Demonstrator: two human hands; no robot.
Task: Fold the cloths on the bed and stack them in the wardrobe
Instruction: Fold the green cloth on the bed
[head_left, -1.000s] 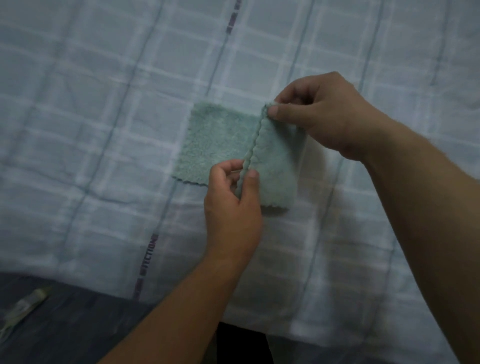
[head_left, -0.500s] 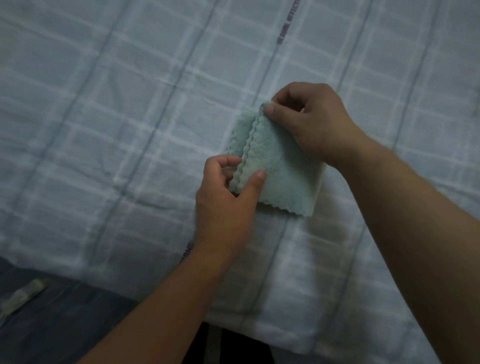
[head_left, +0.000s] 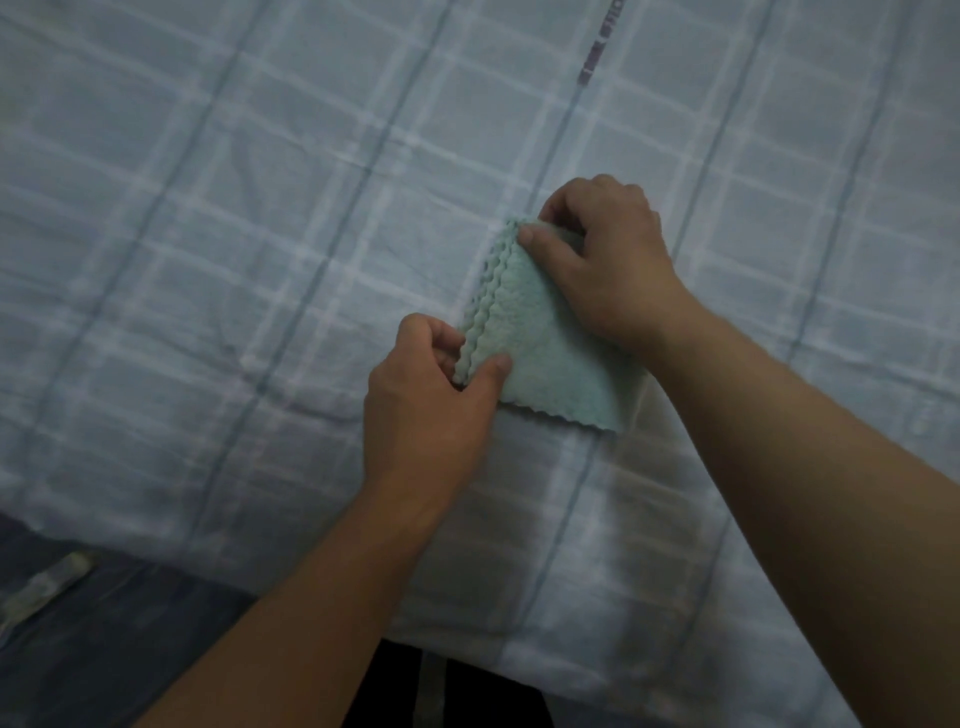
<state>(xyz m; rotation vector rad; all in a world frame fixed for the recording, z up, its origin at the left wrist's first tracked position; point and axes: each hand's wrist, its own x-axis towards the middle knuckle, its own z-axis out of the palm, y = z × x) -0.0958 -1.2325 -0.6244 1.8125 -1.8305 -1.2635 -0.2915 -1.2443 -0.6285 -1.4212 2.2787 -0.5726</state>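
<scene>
A small mint-green cloth (head_left: 540, 343) with wavy edges lies folded on the checked bed sheet (head_left: 260, 234). Its layered wavy edges line up along the left side. My left hand (head_left: 431, 405) pinches the near left corner of the cloth between thumb and fingers. My right hand (head_left: 608, 260) pinches the far corner, thumb on top, and covers part of the cloth's right side. The wardrobe is out of view.
The pale blue checked sheet spreads across the whole view. Its near edge (head_left: 156, 551) runs along the bottom left, with dark blue bedding (head_left: 104, 639) below it. A pale strip (head_left: 47, 587) lies on that dark bedding at the lower left.
Both hands have carried the cloth's right half over onto the left half, so the wavy edges now meet. The view has shifted, and the cloth sits further right in it.
</scene>
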